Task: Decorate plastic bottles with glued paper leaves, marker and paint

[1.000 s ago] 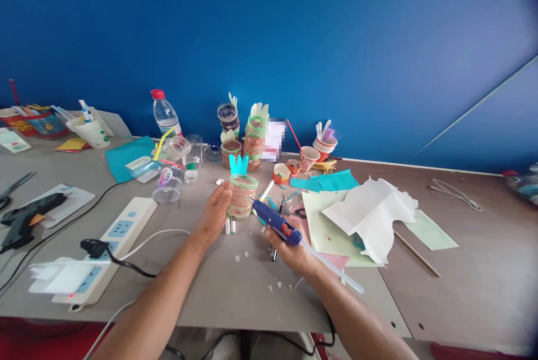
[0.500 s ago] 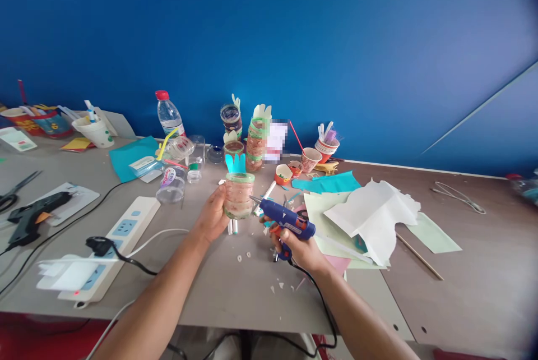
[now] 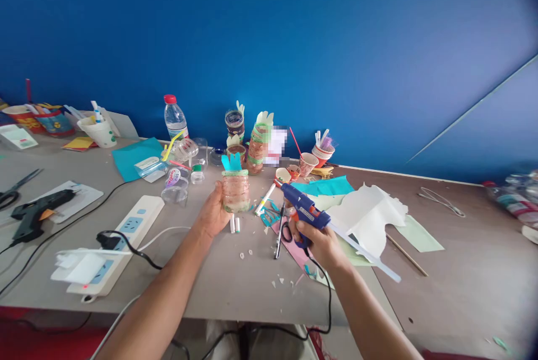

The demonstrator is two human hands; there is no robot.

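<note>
My left hand (image 3: 213, 211) is wrapped around the side of a small jar (image 3: 236, 193) with a brownish-pink covering and green bands. Blue paper petals (image 3: 231, 162) stand up from the jar's rim. In my right hand (image 3: 318, 238) is a blue hot glue gun (image 3: 303, 207), its nozzle pointing up and left, apart from the jar. A clear glue stick (image 3: 365, 253) sticks out of its back end. Beneath the gun lie a black pen (image 3: 278, 236), scissors with a dark handle (image 3: 287, 232) and pink paper (image 3: 296, 248).
Behind the jar stand similar decorated jars (image 3: 257, 150). To the left are a white power strip (image 3: 138, 220), a black glue gun (image 3: 37, 214) and a water bottle (image 3: 175, 116). Crumpled white paper (image 3: 363, 214) and a wooden stick (image 3: 407, 254) lie on the right. A black cord (image 3: 330, 292) hangs from the blue gun.
The blue glue gun has moved right, away from the jar, its nozzle now tilted further up. The jar stays in my left hand. The view has shifted slightly.
</note>
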